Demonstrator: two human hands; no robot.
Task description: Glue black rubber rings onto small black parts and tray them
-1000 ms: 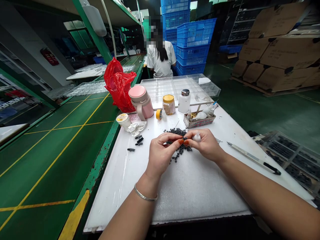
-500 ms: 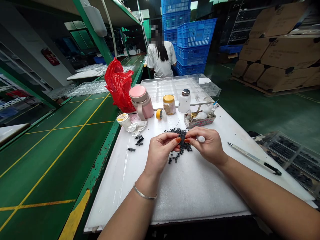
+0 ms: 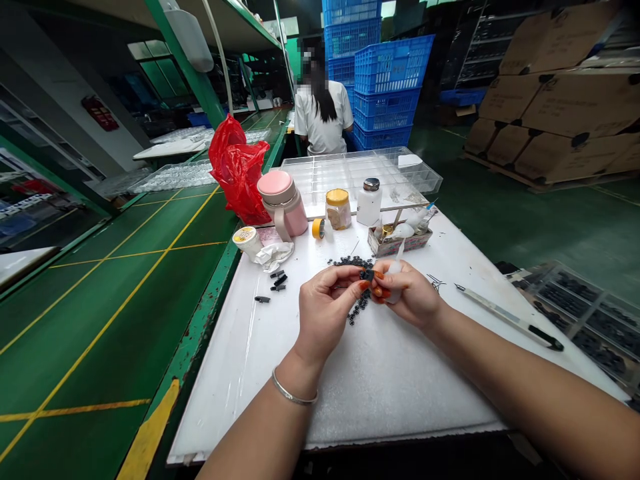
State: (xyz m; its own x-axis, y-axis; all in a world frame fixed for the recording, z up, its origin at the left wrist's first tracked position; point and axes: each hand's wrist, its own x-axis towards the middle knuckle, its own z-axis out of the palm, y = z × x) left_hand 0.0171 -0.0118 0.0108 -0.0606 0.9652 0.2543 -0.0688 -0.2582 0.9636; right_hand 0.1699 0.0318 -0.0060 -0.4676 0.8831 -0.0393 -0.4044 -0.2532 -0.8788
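My left hand [image 3: 324,301] is closed, pinching a small black plastic part [image 3: 367,274] between thumb and fingertips. Wrapped in my right hand [image 3: 416,295] is a small white squeeze bottle [image 3: 395,267], its thin nozzle pointing up. The right fingertips meet the black part too, and most of the bottle is hidden behind them. Below both hands, a pile of small black ring-like pieces [image 3: 359,311] lies on the white foam-covered table [image 3: 400,387]. Several black clip-like parts [image 3: 279,281] lie to the left.
Behind the pile stand a pink mug [image 3: 293,213], yellow tape [image 3: 319,229], a yellow-lidded jar [image 3: 339,210], a white bottle [image 3: 369,202] and a small box [image 3: 400,241]. A pen-like tool [image 3: 505,315] lies right. A co-worker [image 3: 324,113] sits ahead near blue crates [image 3: 387,100].
My right hand has turned, and the squeeze bottle's nozzle now points up, where its rounded end showed before. The black part stays between both hands' fingertips. My left hand has barely shifted.
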